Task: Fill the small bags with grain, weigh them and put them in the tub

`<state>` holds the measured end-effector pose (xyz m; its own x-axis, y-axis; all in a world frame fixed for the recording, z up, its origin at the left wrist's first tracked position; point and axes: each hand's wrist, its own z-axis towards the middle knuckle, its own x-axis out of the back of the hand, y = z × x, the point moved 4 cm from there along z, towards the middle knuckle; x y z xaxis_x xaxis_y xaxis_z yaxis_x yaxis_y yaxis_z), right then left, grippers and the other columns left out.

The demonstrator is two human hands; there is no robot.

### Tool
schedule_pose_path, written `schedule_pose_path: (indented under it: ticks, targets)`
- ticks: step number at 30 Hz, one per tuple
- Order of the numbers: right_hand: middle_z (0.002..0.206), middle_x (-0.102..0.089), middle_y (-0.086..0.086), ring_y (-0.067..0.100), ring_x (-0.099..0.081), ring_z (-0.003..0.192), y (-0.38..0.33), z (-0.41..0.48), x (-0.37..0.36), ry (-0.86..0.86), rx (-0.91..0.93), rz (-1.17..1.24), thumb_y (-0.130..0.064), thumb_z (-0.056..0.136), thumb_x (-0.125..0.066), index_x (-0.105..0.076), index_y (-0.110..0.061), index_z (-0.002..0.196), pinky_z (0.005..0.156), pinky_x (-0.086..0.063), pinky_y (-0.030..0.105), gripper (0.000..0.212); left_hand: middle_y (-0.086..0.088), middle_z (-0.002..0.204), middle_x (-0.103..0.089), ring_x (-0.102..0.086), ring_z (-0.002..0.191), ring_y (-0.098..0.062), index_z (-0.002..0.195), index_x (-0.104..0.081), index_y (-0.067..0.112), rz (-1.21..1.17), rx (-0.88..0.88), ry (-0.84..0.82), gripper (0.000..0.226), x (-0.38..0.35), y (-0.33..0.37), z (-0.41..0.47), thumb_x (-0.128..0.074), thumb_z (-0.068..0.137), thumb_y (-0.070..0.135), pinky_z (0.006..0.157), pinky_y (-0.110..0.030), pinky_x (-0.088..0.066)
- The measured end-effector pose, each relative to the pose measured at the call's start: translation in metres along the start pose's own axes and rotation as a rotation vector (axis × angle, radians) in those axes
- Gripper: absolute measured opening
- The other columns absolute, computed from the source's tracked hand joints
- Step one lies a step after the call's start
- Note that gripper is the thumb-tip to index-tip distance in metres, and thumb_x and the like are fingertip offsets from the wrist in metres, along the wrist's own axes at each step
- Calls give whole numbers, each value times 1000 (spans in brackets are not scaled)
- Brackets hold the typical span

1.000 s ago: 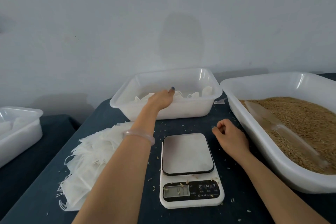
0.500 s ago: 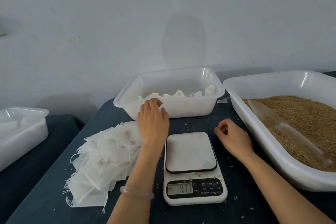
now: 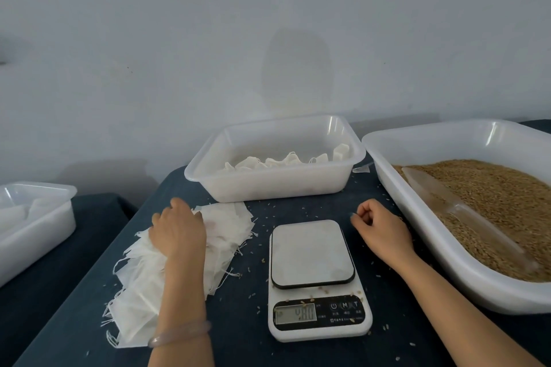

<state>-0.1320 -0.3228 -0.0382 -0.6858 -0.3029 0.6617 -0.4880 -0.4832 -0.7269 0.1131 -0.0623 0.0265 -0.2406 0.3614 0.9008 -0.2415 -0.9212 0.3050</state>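
Observation:
A loose pile of empty white bags [image 3: 140, 274] lies on the dark table at the left. My left hand [image 3: 178, 231] rests on the top of that pile, fingers bent down onto the bags. The white kitchen scale [image 3: 313, 277] stands in the middle with nothing on its plate. My right hand [image 3: 380, 232] lies on the table just right of the scale, fingers loosely curled, holding nothing. Behind the scale stands the white tub [image 3: 277, 182] with several filled bags inside. A big tray of brown grain [image 3: 507, 202] with a clear scoop [image 3: 447, 205] is at the right.
Another white tub [image 3: 32, 217] sits on a lower surface at the far left. Stray grains are scattered over the table around the scale. A pale wall closes off the back.
My left hand has drawn back from the tub of filled bags and come down onto the pile of empty bags. My right hand has stayed where it was.

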Motion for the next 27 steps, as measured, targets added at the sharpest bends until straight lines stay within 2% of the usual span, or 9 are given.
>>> schedule_pose_path:
  ticks: [4,7,10,13,18,22,25,27]
  targets:
    - [74,-63,-10,4,-59,65,-1,-1,0,-6,1,-6,-38,91,-60,-50,-31,83,53,-37,23,15,-11,107,-69,-53,109,-33,116,-62,13,-52,-35,129,23,8,2,1,-62,94,20,84,-40,-38]
    - [74,-62,-10,3,-58,65,-2,-1,0,-7,0,-12,-38,92,-60,-50,-31,83,52,-35,23,15,-12,102,-66,-56,99,-33,108,-67,11,-201,-36,206,16,11,4,0,-63,94,19,70,-39,-40]
    - [73,-62,-10,4,-58,64,-2,-1,0,-6,-2,-19,-38,92,-60,-49,-31,82,52,-35,23,15,-11,93,-63,-56,89,-32,99,-68,12,-217,-43,249,15,11,3,1,-61,96,25,63,-37,-37]
    - [74,-62,-11,3,-58,64,-2,-1,0,-9,-1,-23,-38,92,-60,-49,-32,83,52,-35,23,15,-12,89,-64,-55,86,-33,95,-64,10,-231,-50,315,18,13,2,2,-58,98,27,61,-39,-36]
    - [74,-62,-11,3,-58,64,-2,0,0,-4,3,-23,-39,92,-60,-49,-32,83,52,-36,23,15,-2,75,-55,-48,70,-29,95,-49,13,-498,-14,409,18,20,8,0,-47,102,30,60,-38,-36]
    - [72,-62,-10,4,-58,63,-1,1,0,0,12,-25,-39,91,-59,-50,-32,82,51,-36,24,16,5,78,-61,-58,62,-15,96,-53,17,-873,32,238,18,13,14,3,-51,101,34,54,-23,-38]
    - [74,-62,-10,4,-58,64,-1,2,-1,15,12,9,-38,91,-60,-50,-31,82,52,-35,23,15,1,93,-64,-63,71,-15,111,-58,14,-1177,100,-73,15,0,25,4,-55,100,23,58,-22,-50]
    - [76,-61,-9,4,-57,66,-1,2,-1,21,20,50,-36,91,-61,-50,-31,84,53,-36,23,14,-3,96,-68,-65,81,-15,117,-60,10,-1367,52,-342,19,-6,38,-1,-57,97,7,64,-23,-56]
